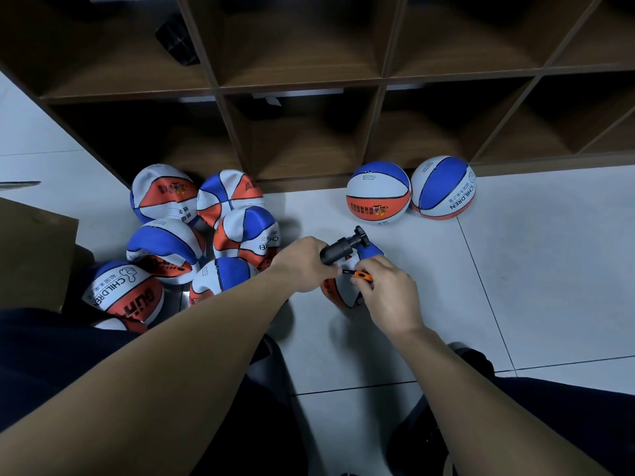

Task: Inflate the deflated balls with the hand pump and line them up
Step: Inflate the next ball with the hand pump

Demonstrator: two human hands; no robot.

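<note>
I am looking down at a white tiled floor [395,338] in front of a dark brown wooden cubby shelf [378,80].

1. My left hand [304,264] is curling its fingers around the lower body of the black cylindrical hand pump [338,250]. The pump is tilting up and to the right, with its T-shaped handle at the far end.
2. My right hand [388,292] is pinching a small orange fitting [362,274] at the pump's near end, thumb and fingers closed narrowly on it.
3. Directly beneath both hands, a deflated ball with blue, white and orange panels [338,292] is lying on the floor. It is mostly hidden by the hands and pump, so I cannot tell whether the needle is seated in its valve.
4. At the left, a pile of deflated, dented balls in the same colours [206,231] is lying against the shelf base, the balls touching and overlapping one another.
5. At the far right, two round, inflated balls are sitting side by side against the shelf base: the left inflated ball [378,195] and the right inflated ball [443,188], which is showing the printed word CHILDREN. They are touching or nearly touching each other.
6. A brown cardboard box [34,252] is standing at the left edge, beside the pile.
</note>
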